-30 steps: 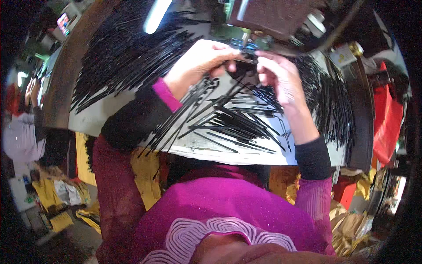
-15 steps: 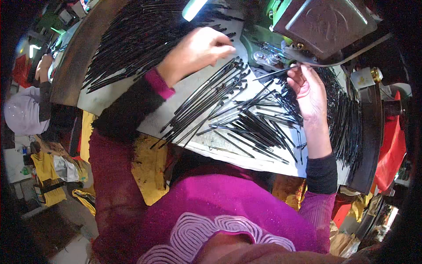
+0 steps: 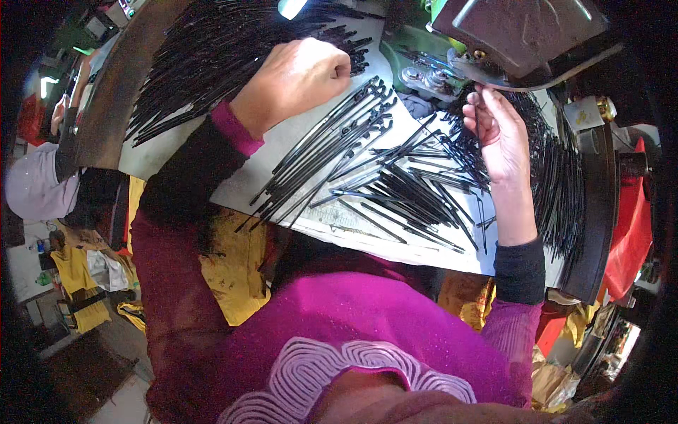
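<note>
My left hand is closed, knuckles up, above the near end of a big heap of thin black rods. Its fingertips are turned under, so whatever they may hold is hidden. My right hand pinches a slim black rod between thumb and fingers, just in front of a green machine with round metal fittings. Between the hands lies a row of black rods with small hooked or knobbed ends. A looser pile of black rods is spread nearer to me.
A brown metal housing overhangs the far right. More black rods are heaped along the table's right edge. A bright lamp hangs at the top. Another person's sleeve is at the far left; red sheeting hangs at right.
My left hand has drawn slightly left and its fingers have curled in. The rod in my right hand pointed left toward the machine and now runs along the fingers. The view has shifted slightly.
</note>
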Action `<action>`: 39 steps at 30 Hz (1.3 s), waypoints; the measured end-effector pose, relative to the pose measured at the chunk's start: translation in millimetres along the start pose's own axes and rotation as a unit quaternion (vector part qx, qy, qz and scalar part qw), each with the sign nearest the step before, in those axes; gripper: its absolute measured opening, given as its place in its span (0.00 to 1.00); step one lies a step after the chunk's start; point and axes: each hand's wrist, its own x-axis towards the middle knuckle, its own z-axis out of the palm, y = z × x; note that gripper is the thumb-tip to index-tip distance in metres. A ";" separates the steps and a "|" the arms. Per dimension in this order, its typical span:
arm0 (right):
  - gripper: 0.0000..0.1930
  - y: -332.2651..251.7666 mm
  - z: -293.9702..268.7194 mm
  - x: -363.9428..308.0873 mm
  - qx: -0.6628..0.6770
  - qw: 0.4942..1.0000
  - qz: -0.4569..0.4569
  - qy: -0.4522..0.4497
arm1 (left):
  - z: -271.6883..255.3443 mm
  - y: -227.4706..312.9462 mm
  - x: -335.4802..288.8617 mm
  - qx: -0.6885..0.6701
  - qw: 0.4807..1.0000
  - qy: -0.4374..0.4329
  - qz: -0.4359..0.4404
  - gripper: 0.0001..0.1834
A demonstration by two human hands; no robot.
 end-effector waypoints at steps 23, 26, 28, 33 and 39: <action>0.18 -8.9 30.4 -21.1 -0.240 0.939 0.123 -0.213 | 9.6 31.6 23.8 -0.468 0.862 -0.131 -0.148 0.16; 0.18 -8.4 29.4 -21.1 -0.241 0.941 0.117 -0.205 | 7.2 40.1 27.3 -0.450 0.870 -0.135 -0.148 0.17; 0.17 -8.5 26.9 -19.8 -0.243 0.939 0.118 -0.211 | 6.7 45.5 29.8 -0.424 0.884 -0.123 -0.151 0.18; 0.17 -8.9 23.6 -18.0 -0.244 0.942 0.099 -0.207 | 13.1 47.6 32.7 -0.416 0.897 -0.090 -0.119 0.19; 0.17 -12.2 25.1 -17.3 -0.254 0.943 0.077 -0.201 | 7.0 52.0 35.2 -0.432 0.893 -0.079 -0.097 0.18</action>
